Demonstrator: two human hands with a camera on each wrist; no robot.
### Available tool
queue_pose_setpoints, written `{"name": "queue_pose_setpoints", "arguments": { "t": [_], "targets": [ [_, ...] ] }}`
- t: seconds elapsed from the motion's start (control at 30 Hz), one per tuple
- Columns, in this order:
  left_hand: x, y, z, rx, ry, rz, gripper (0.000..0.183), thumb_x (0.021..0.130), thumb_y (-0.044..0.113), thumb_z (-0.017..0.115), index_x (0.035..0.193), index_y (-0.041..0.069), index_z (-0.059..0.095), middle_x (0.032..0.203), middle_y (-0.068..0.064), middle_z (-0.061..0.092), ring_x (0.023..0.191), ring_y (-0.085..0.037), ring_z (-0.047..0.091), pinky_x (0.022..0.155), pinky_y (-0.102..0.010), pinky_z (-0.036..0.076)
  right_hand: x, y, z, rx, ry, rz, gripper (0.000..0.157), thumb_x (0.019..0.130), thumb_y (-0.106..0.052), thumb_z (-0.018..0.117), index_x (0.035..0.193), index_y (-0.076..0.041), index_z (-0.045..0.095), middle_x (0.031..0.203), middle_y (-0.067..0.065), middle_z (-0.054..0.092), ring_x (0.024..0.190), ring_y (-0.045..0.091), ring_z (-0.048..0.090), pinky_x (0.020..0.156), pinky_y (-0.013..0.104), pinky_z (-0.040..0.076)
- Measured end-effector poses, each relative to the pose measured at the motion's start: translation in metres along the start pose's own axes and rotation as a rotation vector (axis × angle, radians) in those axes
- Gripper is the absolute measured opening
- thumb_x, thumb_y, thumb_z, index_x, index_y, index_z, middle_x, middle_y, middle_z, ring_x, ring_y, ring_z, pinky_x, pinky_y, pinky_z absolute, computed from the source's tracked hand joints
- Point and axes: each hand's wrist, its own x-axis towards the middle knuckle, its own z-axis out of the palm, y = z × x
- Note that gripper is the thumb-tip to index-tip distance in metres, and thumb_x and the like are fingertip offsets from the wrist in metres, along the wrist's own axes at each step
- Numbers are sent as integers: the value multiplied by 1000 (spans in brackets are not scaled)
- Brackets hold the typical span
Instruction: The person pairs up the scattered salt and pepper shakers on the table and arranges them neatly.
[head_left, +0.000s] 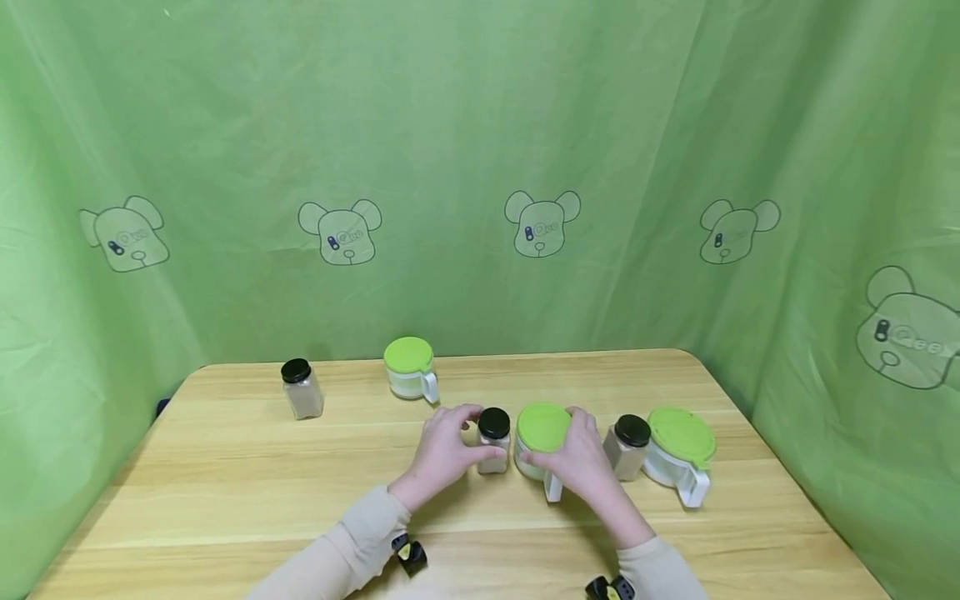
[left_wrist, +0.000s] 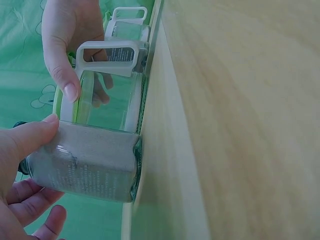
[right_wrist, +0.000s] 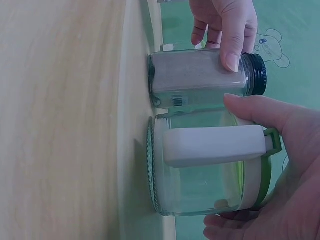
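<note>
left hand (head_left: 442, 450): curving round, gripping middle black-capped jar (head_left: 493, 427)
right hand (head_left: 582, 457): arching over, gripping middle green-lidded jar (head_left: 543, 429) alongside
black-capped jars (head_left: 303, 393): three, standing on table (head_left: 225, 500)
green-lidded jars (head_left: 408, 358): three, standing likewise

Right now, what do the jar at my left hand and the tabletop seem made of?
The jar looks like clear, glossy glass or plastic: see-through walls, highlights. Its cap seems black plastic or painted metal, ridged edge. The tabletop suggests satin wood or laminate: streaky grain.
</note>
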Motion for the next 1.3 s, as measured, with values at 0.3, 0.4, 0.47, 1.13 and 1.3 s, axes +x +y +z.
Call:
{"name": "queue_pose_setpoints", "arguments": {
  "t": [0.3,0.4,0.47,1.13,1.3],
  "targets": [
    [0,-1,0,-3,-24,-15,61,62,51,73,112,19,57,106,4,63,94,-17,52,83,-33,34,-1,-1,-1,-13,-12,2,107,58,-47,78,132,6,21,127,27,35,113,42,43,91,54,40],
    [1,0,-1,-5,-37,-13,63,62,52,73,113,19,56,106,5,62,94,-18,52,83,-33,33,-1,-1,-2,-10,-12,-5,108,59,-47,78,132,7,21,127,28,34,113,43,43,91,55,39],
    [2,0,-2,0,-44,-7,64,62,54,72,114,20,55,107,6,62,95,-17,52,84,-34,34,-1,-1,-2,-8,-12,-8,108,59,-47,78,132,7,21,127,29,34,114,43,42,92,55,39],
    [8,5,-37,17,3,12,68,62,51,74,119,19,54,106,3,62,100,-17,53,90,-43,35,-4,-8,-9,-7,13,-20,112,60,-53,75,139,1,16,137,29,25,121,46,34,94,58,36],
    [8,7,-46,35,33,8,66,62,50,74,118,21,55,107,4,62,99,-15,51,89,-40,36,-5,-12,-14,-2,12,-35,109,64,-58,69,140,-1,16,141,26,22,123,46,32,95,58,35]
  ]
}}
